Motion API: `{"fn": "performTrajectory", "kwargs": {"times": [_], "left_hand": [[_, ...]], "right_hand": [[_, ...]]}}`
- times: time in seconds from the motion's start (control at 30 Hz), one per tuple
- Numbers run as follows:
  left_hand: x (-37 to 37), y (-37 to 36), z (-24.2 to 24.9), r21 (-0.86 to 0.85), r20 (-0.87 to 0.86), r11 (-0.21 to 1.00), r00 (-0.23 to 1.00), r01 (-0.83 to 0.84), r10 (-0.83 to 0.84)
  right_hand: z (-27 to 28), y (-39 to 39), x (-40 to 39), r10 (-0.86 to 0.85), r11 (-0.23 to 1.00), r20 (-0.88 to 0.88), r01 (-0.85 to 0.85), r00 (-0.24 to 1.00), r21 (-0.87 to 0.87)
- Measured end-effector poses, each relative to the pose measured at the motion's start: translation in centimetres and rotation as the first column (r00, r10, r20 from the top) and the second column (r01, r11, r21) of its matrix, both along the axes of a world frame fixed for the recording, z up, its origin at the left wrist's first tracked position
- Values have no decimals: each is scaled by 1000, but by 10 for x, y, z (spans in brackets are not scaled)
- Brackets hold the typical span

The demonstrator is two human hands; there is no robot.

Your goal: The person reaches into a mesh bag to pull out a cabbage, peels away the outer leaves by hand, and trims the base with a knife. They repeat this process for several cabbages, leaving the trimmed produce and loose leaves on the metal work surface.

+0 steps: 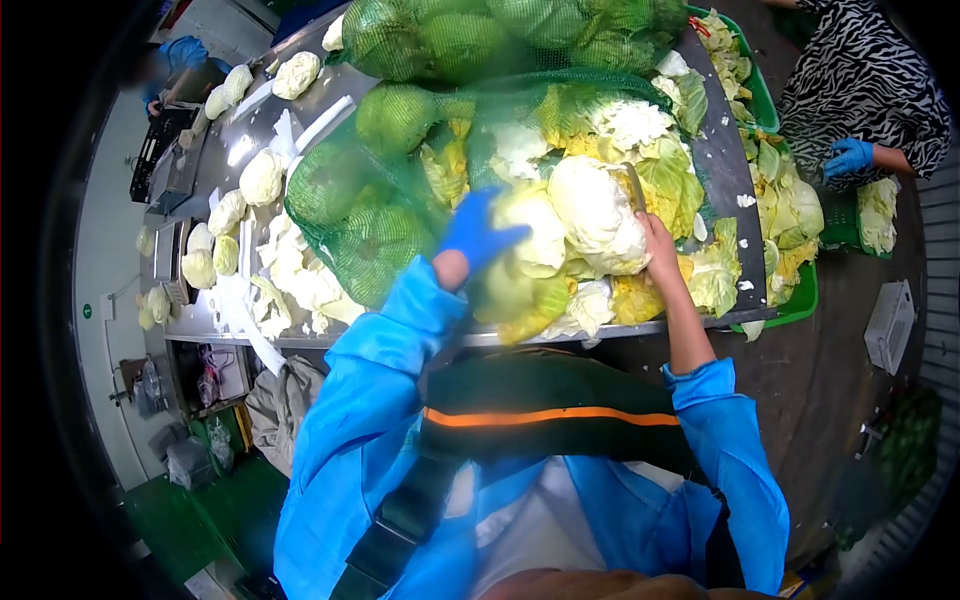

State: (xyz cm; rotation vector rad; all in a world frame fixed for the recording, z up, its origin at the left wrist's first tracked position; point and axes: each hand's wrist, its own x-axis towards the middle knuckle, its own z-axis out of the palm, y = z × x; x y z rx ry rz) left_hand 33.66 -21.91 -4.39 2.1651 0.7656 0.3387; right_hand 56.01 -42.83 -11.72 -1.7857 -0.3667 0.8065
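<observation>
Grasping a slim knife with a narrow blade (pixel 635 187), the bare right hand (pixel 655 248) is closed at the right side of a large, round, creamy-white cabbage (pixel 600 215), the blade lying along the cabbage's upper right side. Fingers spread, the blue-gloved left hand (pixel 478 232) is just beside the pale leaves to the cabbage's left; whether it touches them I cannot tell. The cabbage sits among loose yellow-green leaves (pixel 672 185) near the front edge of a broad, grey metal table (pixel 722 155). Left of the hands, a green mesh sack (pixel 380 245) bulges with green cabbages, and another full green mesh sack (pixel 450 45) lies across the far side. Trimmed pale cabbages (pixel 262 178) are scattered over the table's left part, near a heap of whitish leaf scraps (pixel 300 275). Beyond the right edge, a bright green plastic crate (pixel 808 298) holds leaves, and a person in a zebra-striped top (pixel 850 75) stands with a blue-gloved hand (pixel 848 158) near it. A pale plastic crate (pixel 889 328) rests on the dark floor (pixel 840 345) before a grey ribbed wall (pixel 940 260). At left are a pale wall (pixel 108 245) and green flooring (pixel 175 520).
</observation>
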Motion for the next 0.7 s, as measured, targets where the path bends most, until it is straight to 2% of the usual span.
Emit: {"fn": "performTrajectory", "kwargs": {"times": [0.03,0.07,0.1,0.17,0.2,0.3,0.33,0.4,0.43,0.47,0.57,0.6,0.7], "left_hand": [[-2,4,-4,155,84,981,991,-117,105],[-3,5,-6,296,180,926,966,-235,187],[-2,-3,-1,94,139,970,968,-223,209],[1,-38,13,-316,47,926,972,-205,231],[1,-48,0,-356,115,904,950,-234,291],[15,-49,14,-575,96,764,904,-292,418],[21,-45,16,-583,8,740,909,-335,417],[25,-37,-25,-434,9,849,941,-302,339],[27,-37,-27,-354,3,894,955,-277,297],[27,-38,-25,-385,0,889,963,-248,268],[29,-31,-10,-666,-12,704,947,-246,320],[30,-33,3,-763,-15,599,933,-243,360],[39,-30,-4,-737,-21,622,930,-263,368]], "right_hand": [[3,-3,-5,24,998,31,-22,999,-65],[6,-4,-11,58,992,180,-37,982,-119],[7,-3,-16,57,994,190,-37,980,-106],[9,1,-28,62,996,213,-46,975,-81],[19,3,-35,95,988,248,-61,964,-142],[37,4,-56,136,982,217,-103,967,-159],[35,1,-61,128,989,231,-107,964,-101],[11,-7,-68,77,997,323,-77,943,-12],[13,-8,-73,44,997,366,-61,930,35],[21,-16,-76,62,998,262,-68,963,15],[31,-34,-70,195,961,215,-143,957,-236],[41,-38,-67,291,930,381,-166,878,-327],[54,-44,-65,337,938,667,-175,665,-299]]}}
